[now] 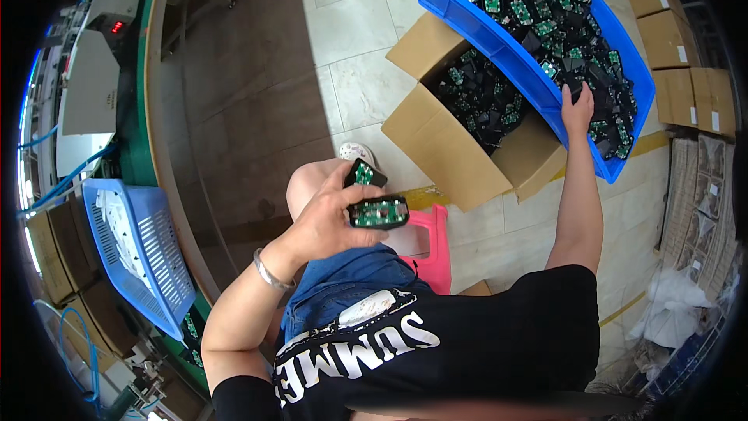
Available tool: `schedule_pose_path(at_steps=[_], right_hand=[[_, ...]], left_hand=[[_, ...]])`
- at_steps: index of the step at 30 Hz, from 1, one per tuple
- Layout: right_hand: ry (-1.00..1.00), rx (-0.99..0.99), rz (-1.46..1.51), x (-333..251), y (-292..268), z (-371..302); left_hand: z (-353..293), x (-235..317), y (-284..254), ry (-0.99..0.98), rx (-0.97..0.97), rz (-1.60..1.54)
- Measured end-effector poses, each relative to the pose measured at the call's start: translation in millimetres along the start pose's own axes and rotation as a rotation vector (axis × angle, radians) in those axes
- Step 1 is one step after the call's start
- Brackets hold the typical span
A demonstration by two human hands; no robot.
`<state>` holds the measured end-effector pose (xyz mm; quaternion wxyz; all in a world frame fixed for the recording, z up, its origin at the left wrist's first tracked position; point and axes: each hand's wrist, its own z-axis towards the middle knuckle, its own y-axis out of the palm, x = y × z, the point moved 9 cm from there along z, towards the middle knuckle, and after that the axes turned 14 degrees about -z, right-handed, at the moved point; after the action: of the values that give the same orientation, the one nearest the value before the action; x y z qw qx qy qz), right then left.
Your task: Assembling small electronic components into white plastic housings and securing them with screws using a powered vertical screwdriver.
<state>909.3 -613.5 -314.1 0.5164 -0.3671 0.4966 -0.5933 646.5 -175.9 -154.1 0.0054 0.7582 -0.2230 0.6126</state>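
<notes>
The left hand [315,222], well to the left of the blue bin [483,35] and closer to the person's body, is closed around two black cases [379,214] with green boards showing. The right hand [577,114] is far from it, reaching into the blue bin, with its fingers at a dark piece [575,87]; whether they grip it, nobody can tell. More cases like these fill the blue bin. It would likely work best to pick up one case at a time by its black sides, keep fingers off the green parts, and hold the first two snugly so neither slips. The right fingertips are partly hidden, the blue bin's far end is cut off, and the blue bin blocks part of the cardboard box [444,144] just beside it.
</notes>
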Motion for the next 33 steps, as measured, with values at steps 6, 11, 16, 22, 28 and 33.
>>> schedule_pose_path(at_steps=[6,11,16,22,28,33], right_hand=[[-0.097,0.221,0.333,-76.8,-93.0,-40.3],[0.271,-1.422,1.846,-232.2,-31.8,-270.2],[0.431,-1.539,1.929,-241.7,-2.9,-293.6],[0.442,-1.367,2.131,-253.1,-0.6,-259.3],[0.395,-1.1,2.285,-233.9,36.7,-192.1],[0.352,-1.261,2.2,-133.5,128.3,-148.7]], left_hand=[[61.8,-66.2,17.5,-0.119,0.099,0.018],[96.3,-66.4,56.5,0.06,0.155,0.189],[94.7,-67.4,72.7,0.071,0.088,0.377],[105.4,-64.3,79.6,0.087,0.037,0.347],[81.4,-41.0,66.5,0.23,0.124,0.338],[0.8,-77.2,64.7,0.146,0.16,0.044]])
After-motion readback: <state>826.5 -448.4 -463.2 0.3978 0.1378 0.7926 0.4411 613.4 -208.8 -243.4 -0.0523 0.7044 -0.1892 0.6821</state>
